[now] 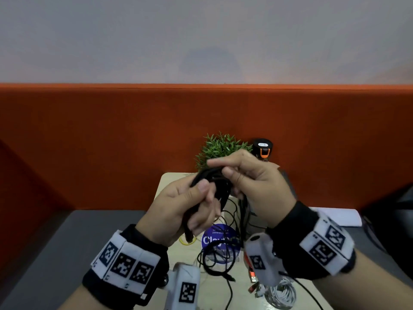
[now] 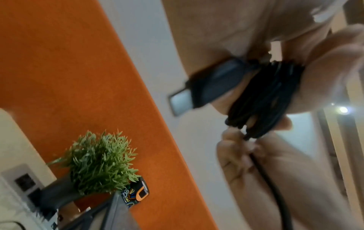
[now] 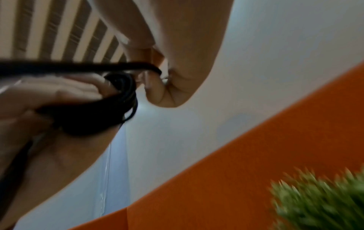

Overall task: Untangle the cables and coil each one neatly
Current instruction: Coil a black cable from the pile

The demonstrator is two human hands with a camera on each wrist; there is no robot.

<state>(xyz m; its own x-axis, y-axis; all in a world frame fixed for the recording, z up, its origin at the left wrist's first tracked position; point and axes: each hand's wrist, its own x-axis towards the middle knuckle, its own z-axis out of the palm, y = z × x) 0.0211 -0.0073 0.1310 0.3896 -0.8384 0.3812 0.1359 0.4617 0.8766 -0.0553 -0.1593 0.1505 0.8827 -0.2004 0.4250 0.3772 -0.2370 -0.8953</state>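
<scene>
A black cable coil (image 1: 212, 186) is held up in front of me, above the table. My left hand (image 1: 190, 206) grips the bundle of loops (image 2: 263, 99), thumb on top; a black USB plug (image 2: 206, 87) sticks out from it. My right hand (image 1: 243, 175) pinches a strand of the same black cable (image 3: 122, 68) at the coil's top. The loose tail hangs down to a black tangle (image 1: 219, 253) on the table. A coiled white cable (image 1: 281, 294) lies at the near right, and a red-orange plug (image 1: 252, 276) beside it.
A light wooden table (image 1: 169, 182) carries a blue round sticker (image 1: 214, 238) and a yellow rubber band (image 1: 185, 241). A small green plant (image 1: 221, 146) and a black-and-orange device (image 1: 262, 148) stand at the back against the orange partition (image 1: 111, 142).
</scene>
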